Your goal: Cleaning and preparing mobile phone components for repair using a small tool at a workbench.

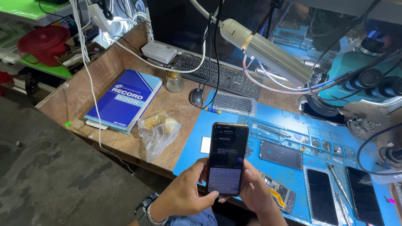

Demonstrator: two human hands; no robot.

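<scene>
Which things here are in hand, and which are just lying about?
In hand: lit phone, held by left hand and right hand.

Lying about: blue book, plastic bag, mouse, keyboard, opened phone, tweezers.

Screens and packages on the desk
Lit phone screen (226,157) upright at centre; dark monitor (184,25) behind; clear plastic bag (157,132) left.

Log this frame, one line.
left hand: holds smartphone | right hand: holds smartphone | screen: lit | below: blue mat
</scene>
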